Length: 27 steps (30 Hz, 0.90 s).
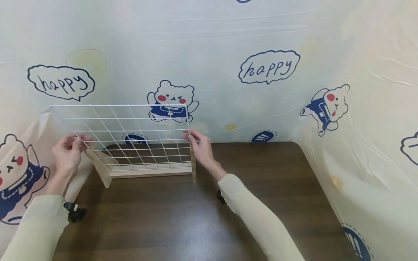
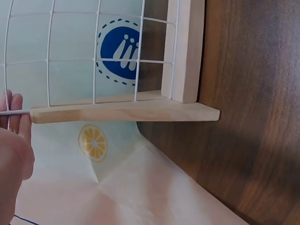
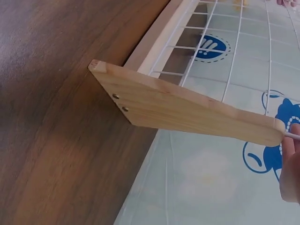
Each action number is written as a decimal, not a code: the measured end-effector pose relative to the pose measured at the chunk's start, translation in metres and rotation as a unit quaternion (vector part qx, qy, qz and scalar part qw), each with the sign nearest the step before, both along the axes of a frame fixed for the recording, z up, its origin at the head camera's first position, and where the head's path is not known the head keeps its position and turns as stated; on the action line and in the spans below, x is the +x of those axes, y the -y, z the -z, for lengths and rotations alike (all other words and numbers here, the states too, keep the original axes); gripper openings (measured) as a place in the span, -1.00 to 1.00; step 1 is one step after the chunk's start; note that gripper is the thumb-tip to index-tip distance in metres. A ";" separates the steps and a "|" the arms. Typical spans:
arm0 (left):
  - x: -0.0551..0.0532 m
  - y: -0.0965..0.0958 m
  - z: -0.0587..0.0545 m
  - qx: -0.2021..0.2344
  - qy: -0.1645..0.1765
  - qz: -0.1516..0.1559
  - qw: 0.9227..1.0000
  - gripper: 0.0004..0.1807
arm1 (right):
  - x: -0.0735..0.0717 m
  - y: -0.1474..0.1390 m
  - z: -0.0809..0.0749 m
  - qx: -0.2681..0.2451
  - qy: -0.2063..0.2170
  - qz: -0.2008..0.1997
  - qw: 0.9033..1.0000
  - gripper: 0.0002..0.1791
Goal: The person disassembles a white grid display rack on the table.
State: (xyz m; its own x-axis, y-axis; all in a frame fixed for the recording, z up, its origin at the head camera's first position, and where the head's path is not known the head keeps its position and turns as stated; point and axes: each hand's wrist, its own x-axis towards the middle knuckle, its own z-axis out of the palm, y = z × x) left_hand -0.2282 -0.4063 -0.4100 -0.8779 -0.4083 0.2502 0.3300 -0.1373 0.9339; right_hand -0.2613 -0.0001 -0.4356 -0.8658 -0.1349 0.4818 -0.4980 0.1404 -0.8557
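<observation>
Holding the white wire grid [image 1: 137, 140] upright in its wooden stand [image 1: 150, 173], at the far left of the brown tabletop [image 1: 202, 217]. My left hand [image 1: 69, 152] pinches the grid's left edge by the upper end of the left side panel [image 1: 98, 167]; my right hand [image 1: 201, 148] pinches the right edge. Step in hand, as I judge it: aligning the grid. Next move probably calls for even pressure at 2 sides. Writing: 2 speech bubbles [image 1: 269, 67] on the backdrop cloth [image 1: 215, 29] read "happy"; no brand legible.
</observation>
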 end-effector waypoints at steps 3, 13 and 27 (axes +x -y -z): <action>0.001 -0.002 -0.001 -0.021 0.013 -0.018 1.000 -0.86 | 0.000 0.001 0.001 -0.004 0.000 0.004 1.000 -0.75; -0.001 -0.006 -0.003 -0.098 0.009 -0.059 0.993 -0.86 | 0.017 -0.002 -0.023 -0.041 -0.005 -0.025 0.999 -0.75; -0.002 -0.010 -0.004 -0.192 -0.008 -0.084 0.978 -0.86 | 0.020 -0.007 -0.032 -0.032 0.018 -0.053 0.998 -0.74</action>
State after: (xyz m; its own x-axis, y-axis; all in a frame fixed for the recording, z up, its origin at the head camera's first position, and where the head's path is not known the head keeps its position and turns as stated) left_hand -0.2299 -0.3958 -0.4059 -0.8009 -0.4199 0.4269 0.3336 0.2790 0.9005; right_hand -0.2415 0.0072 -0.4036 -0.8656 -0.1960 0.4608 -0.4756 0.0339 -0.8790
